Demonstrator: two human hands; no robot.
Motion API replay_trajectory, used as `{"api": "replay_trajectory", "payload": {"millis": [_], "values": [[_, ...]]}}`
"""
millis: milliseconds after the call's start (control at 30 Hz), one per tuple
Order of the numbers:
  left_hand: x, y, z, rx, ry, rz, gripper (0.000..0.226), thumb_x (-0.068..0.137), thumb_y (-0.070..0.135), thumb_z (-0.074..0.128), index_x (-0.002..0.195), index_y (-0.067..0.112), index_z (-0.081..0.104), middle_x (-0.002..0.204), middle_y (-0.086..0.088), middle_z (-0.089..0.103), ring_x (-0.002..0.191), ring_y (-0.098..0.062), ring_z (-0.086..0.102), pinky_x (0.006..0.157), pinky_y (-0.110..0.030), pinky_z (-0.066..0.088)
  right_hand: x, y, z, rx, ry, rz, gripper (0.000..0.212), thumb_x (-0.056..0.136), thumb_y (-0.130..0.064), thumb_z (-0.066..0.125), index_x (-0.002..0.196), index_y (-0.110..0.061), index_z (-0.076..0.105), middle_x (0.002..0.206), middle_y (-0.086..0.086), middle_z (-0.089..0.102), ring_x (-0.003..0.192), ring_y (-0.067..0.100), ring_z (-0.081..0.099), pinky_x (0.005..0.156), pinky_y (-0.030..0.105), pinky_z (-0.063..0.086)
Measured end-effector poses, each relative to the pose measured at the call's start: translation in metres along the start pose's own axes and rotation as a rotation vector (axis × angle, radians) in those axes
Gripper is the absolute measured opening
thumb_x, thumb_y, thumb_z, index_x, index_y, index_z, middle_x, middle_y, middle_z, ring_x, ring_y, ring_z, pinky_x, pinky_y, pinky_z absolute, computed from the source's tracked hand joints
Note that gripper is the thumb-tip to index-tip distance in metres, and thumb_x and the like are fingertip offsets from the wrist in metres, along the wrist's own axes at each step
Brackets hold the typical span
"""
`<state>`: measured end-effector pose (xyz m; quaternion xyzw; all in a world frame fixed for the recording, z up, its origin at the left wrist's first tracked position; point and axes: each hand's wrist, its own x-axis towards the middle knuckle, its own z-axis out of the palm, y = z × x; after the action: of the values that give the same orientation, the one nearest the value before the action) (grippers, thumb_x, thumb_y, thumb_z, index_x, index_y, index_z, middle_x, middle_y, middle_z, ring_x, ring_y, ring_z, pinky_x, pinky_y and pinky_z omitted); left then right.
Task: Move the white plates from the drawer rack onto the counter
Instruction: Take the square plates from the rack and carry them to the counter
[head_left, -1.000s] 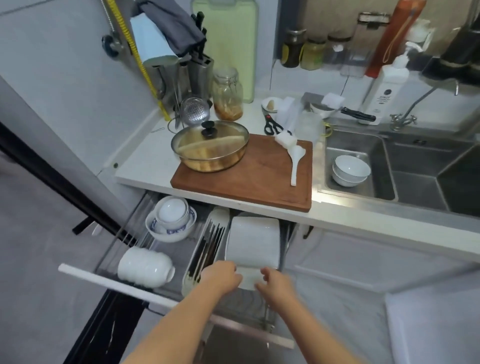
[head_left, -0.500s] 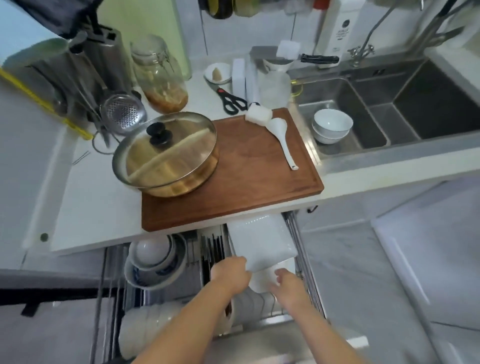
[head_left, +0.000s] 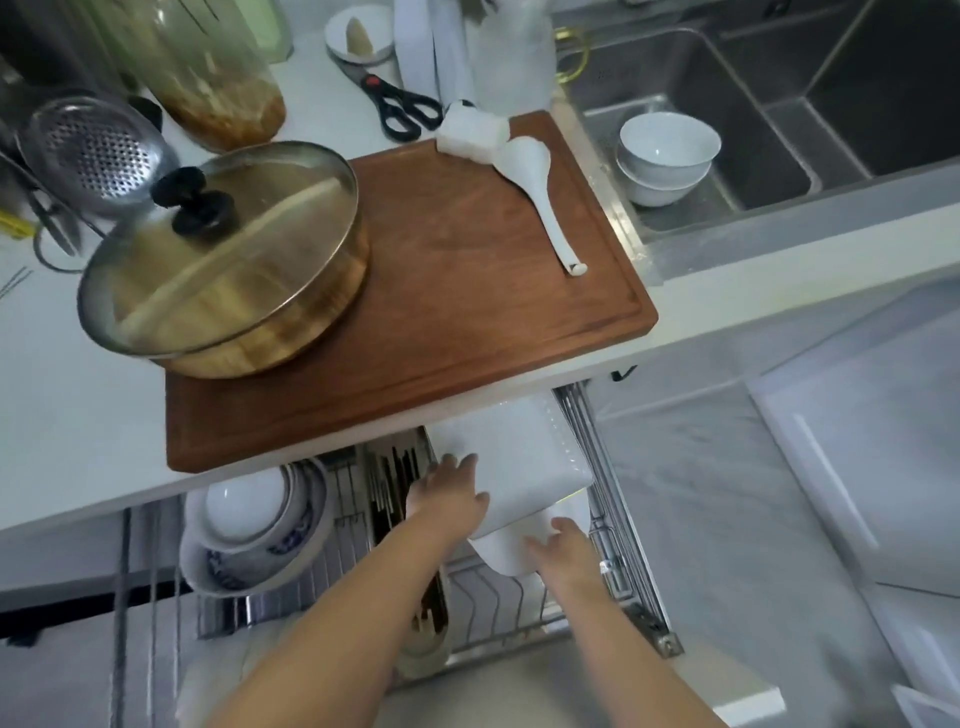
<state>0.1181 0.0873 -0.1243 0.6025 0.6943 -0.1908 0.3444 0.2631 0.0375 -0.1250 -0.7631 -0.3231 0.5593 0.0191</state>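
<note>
A white rectangular plate (head_left: 511, 457) lies tilted in the open drawer rack (head_left: 613, 499), partly tucked under the counter edge. My left hand (head_left: 447, 493) grips its near left edge with fingers spread on top. A second white plate (head_left: 511, 553) sits just below it, and my right hand (head_left: 563, 553) holds its near edge. Both forearms reach down from the bottom of the frame. The white counter (head_left: 78, 415) lies above the drawer.
A wooden cutting board (head_left: 441, 312) with a lidded pot (head_left: 228, 265) and a white rice spoon (head_left: 540, 176) covers the counter above. Stacked bowls (head_left: 249, 525) and a cutlery tray (head_left: 389, 483) fill the drawer's left part. The sink (head_left: 727, 104) holds two bowls (head_left: 665, 156).
The camera has moved closer and looks more steeply down. My hands have closed on the plates' near edges, and the upper plate has tilted up a little.
</note>
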Motion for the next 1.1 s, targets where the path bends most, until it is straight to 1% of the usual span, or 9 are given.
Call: {"api": "replay_trajectory", "payload": {"millis": [133, 233, 333, 467, 600, 700, 800, 933, 1100], "values": [[0.03, 0.005, 0.018, -0.052, 0.063, -0.027, 0.06, 0.097, 0.036, 0.041, 0.151, 0.025, 0.017, 0.155, -0.003, 0.024, 0.142, -0.025, 0.028, 0.107, -0.042, 0.04, 0.024, 0.002, 0.01, 0.158, 0.015, 0.066, 0.056, 0.088, -0.023, 0.059, 0.137, -0.003, 0.038, 0.127, 0.015, 0.06, 0.118, 0.028, 0.056, 0.088, 0.024, 0.039], [0.039, 0.007, 0.041, -0.106, 0.102, -0.071, 0.062, 0.097, 0.032, 0.042, 0.151, 0.025, 0.014, 0.157, -0.003, 0.017, 0.144, -0.026, 0.022, 0.104, -0.041, 0.041, 0.04, 0.002, 0.021, 0.355, 0.053, 0.106, 0.063, 0.086, -0.025, 0.063, 0.138, -0.002, 0.035, 0.113, 0.016, 0.061, 0.106, 0.031, 0.057, 0.098, 0.038, 0.045], [0.041, 0.004, 0.062, -0.164, 0.131, -0.123, 0.064, 0.097, 0.026, 0.042, 0.152, 0.027, 0.009, 0.161, -0.004, 0.004, 0.148, -0.026, 0.012, 0.107, -0.042, 0.039, 0.054, 0.002, 0.033, 0.529, 0.082, 0.141, 0.065, 0.086, -0.023, 0.065, 0.139, -0.004, 0.034, 0.097, 0.009, 0.054, 0.093, 0.027, 0.052, 0.097, 0.049, 0.049], [0.04, 0.001, 0.075, -0.186, 0.219, -0.187, 0.074, 0.096, 0.014, 0.045, 0.153, 0.028, 0.0, 0.162, -0.004, -0.011, 0.15, -0.026, 0.003, 0.112, -0.039, 0.033, 0.068, -0.002, 0.042, 0.656, 0.125, 0.141, 0.037, 0.086, -0.011, 0.061, 0.12, -0.006, 0.048, 0.099, 0.011, 0.062, 0.09, 0.025, 0.053, 0.098, 0.052, 0.048], [0.048, -0.009, 0.079, -0.278, 0.263, -0.252, 0.082, 0.093, 0.006, 0.051, 0.153, 0.021, -0.003, 0.161, -0.008, 0.002, 0.147, -0.028, 0.016, 0.11, -0.036, 0.038, 0.083, 0.0, 0.055, 0.702, 0.196, 0.154, 0.025, 0.086, -0.007, 0.056, 0.11, -0.006, 0.047, 0.109, 0.018, 0.063, 0.09, 0.028, 0.054, 0.096, 0.054, 0.049], [0.056, -0.016, 0.08, -0.366, 0.254, -0.234, 0.084, 0.092, 0.0, 0.051, 0.153, 0.017, -0.003, 0.157, -0.012, 0.016, 0.141, -0.026, 0.033, 0.104, -0.032, 0.042, 0.085, 0.0, 0.056, 0.764, 0.205, 0.157, 0.023, 0.088, -0.004, 0.055, 0.107, -0.012, 0.045, 0.103, 0.013, 0.059, 0.092, 0.029, 0.055, 0.091, 0.052, 0.052], [0.061, -0.019, 0.08, -0.446, 0.263, -0.239, 0.08, 0.093, -0.001, 0.047, 0.153, 0.016, -0.003, 0.157, -0.014, 0.02, 0.129, -0.028, 0.05, 0.095, -0.034, 0.049, 0.087, 0.0, 0.055, 0.865, 0.193, 0.148, 0.029, 0.089, 0.0, 0.053, 0.114, -0.011, 0.045, 0.095, 0.007, 0.054, 0.093, 0.027, 0.053, 0.085, 0.046, 0.054], [0.062, -0.02, 0.077, -0.472, 0.284, -0.254, 0.075, 0.098, 0.01, 0.043, 0.153, 0.017, -0.006, 0.159, -0.014, 0.018, 0.131, -0.027, 0.049, 0.095, -0.033, 0.048, 0.086, -0.002, 0.057, 0.943, 0.188, 0.139, 0.034, 0.09, 0.005, 0.048, 0.12, -0.009, 0.045, 0.084, 0.002, 0.055, 0.093, 0.029, 0.053, 0.08, 0.042, 0.053], [0.056, -0.02, 0.077, -0.489, 0.287, -0.292, 0.08, 0.097, 0.012, 0.046, 0.153, 0.021, -0.01, 0.158, -0.013, 0.022, 0.125, -0.029, 0.054, 0.088, -0.036, 0.051, 0.081, 0.0, 0.055, 0.997, 0.171, 0.137, 0.033, 0.088, 0.008, 0.045, 0.113, -0.013, 0.047, 0.088, 0.005, 0.056, 0.089, 0.029, 0.053, 0.08, 0.039, 0.05]]}}
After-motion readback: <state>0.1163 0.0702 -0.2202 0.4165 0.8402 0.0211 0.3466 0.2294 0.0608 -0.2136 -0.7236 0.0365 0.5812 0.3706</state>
